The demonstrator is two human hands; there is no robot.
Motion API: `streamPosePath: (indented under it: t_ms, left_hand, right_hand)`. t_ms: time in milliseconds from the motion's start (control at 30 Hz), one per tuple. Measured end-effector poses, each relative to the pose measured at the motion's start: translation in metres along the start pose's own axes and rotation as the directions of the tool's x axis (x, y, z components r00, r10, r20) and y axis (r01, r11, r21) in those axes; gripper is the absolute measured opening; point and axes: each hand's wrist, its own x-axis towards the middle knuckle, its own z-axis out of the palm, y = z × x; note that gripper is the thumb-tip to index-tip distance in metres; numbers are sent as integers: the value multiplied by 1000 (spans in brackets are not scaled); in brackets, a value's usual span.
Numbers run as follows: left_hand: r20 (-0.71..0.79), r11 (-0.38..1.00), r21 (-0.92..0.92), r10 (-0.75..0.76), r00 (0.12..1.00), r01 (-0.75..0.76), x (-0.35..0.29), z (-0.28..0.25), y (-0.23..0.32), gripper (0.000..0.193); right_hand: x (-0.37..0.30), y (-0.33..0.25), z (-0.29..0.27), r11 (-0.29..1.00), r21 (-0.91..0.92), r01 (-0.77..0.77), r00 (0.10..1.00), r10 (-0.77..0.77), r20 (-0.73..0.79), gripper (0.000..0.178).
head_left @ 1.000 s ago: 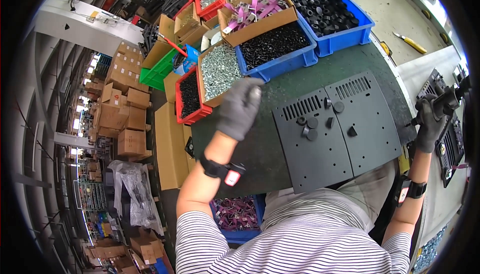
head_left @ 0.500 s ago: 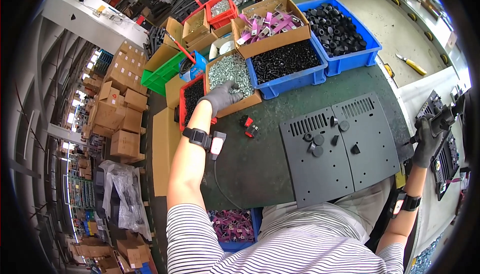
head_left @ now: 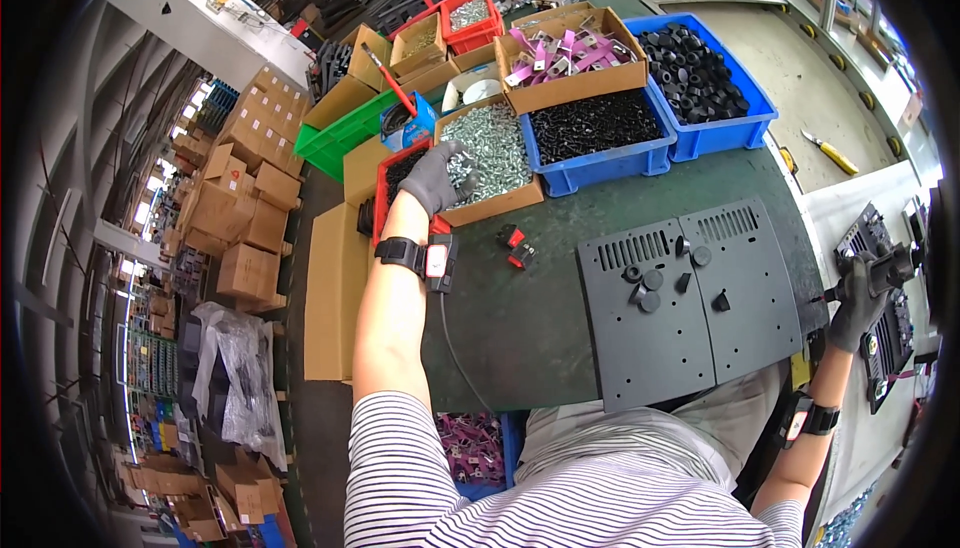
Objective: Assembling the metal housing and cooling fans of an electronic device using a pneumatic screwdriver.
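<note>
The box of silver screws (head_left: 497, 153) sits at the desk's (head_left: 520, 318) far left edge; the gloved left hand (head_left: 437, 178) dips in, fingers curled over screws. The right hand (head_left: 858, 300) grips a power screwdriver (head_left: 885, 270) beside the black metal plate (head_left: 690, 298).

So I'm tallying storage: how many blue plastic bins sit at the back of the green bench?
2. One blue bin of small black parts sits beside the box of silver screws that the left hand reaches into; the other blue bin, holding larger black parts, is to its right. Others may be hidden.
</note>
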Motion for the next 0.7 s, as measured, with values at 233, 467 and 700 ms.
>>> streamPosePath:
  t_ms: [233, 467, 700]
  left_hand:
    - [25, 992, -124, -27, 999, 30, -6, -18, 5, 23]
    - [332, 915, -393, 46, 942, 94, -6, -36, -1, 16]
    - [507, 776, -586, 126, 853, 234, -44, -18, -27, 22]
  right_hand:
    - [0, 11, -13, 999, -17, 31, 999, -30, 19, 53]
    - [0, 9, -14, 998, -56, 12, 999, -10, 37, 50]
    - [0, 30, -36, 965, -15, 262, 963, -261, 69, 16]
